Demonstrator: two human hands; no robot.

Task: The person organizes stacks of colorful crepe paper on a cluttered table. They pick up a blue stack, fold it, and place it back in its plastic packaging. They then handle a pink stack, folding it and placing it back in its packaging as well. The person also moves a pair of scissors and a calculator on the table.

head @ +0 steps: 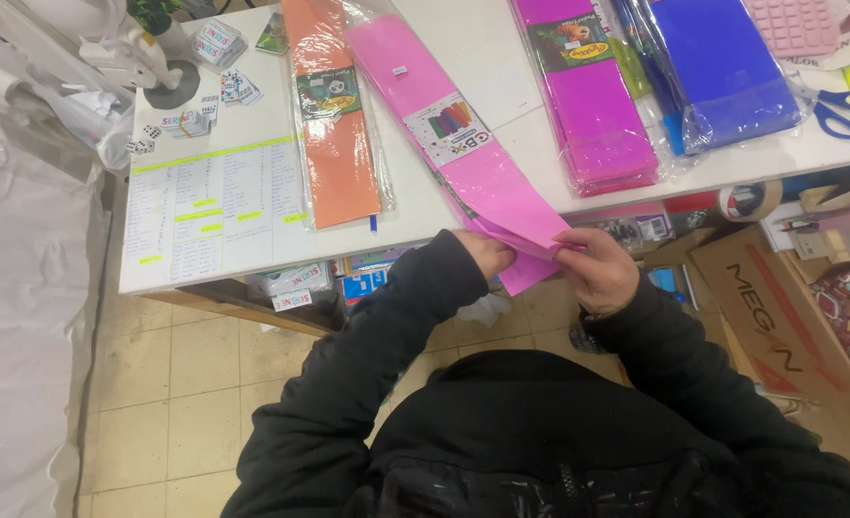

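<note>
At the table edge, both hands' fingers (578,251) closed on pink paper (487,177).

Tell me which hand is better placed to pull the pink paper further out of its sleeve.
Probably the right hand: it pinches the free end of the pink paper, while the left hand holds the pack's edge.

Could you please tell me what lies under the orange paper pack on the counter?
The orange paper pack lies on the white counter, its near end over a printed list sheet; whatever is directly beneath is covered.
</note>
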